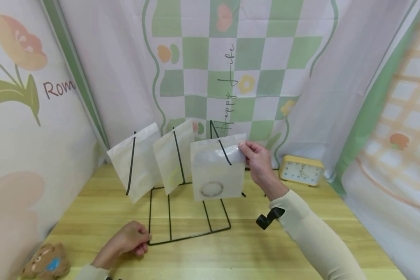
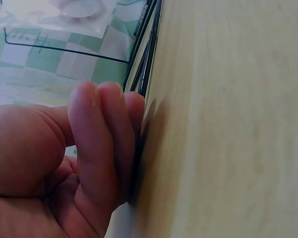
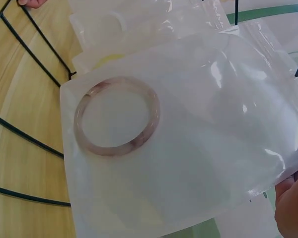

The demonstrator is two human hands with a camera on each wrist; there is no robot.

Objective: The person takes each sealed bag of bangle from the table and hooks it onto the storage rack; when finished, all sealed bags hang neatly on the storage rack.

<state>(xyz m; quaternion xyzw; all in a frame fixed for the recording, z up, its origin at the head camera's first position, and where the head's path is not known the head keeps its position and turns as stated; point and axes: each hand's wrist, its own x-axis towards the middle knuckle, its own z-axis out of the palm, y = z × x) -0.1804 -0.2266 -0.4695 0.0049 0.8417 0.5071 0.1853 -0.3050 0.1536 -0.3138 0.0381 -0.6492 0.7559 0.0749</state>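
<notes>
My right hand [image 1: 259, 159] pinches the upper right edge of a clear zip bag [image 1: 217, 155] between thumb and fingers. A mottled pinkish-brown bangle [image 3: 117, 116] lies inside this bag. One prong of a black wire rack [image 1: 189, 236] passes across the bag's top. Down at the rack's front left corner, my left hand [image 1: 131, 238] grips the wire with curled fingers; in the left wrist view those fingers [image 2: 92, 134] hide the held part. Two more zip bags, one at the far left [image 1: 140, 163] and one in the middle [image 1: 168, 155], hang tilted on other prongs.
A yellow alarm clock [image 1: 301, 170] stands at the back right of the wooden table [image 1: 266, 249]. A brown bear toy [image 1: 46, 261] lies at the front left. Printed curtains [image 1: 196, 50] enclose the table behind and at both sides.
</notes>
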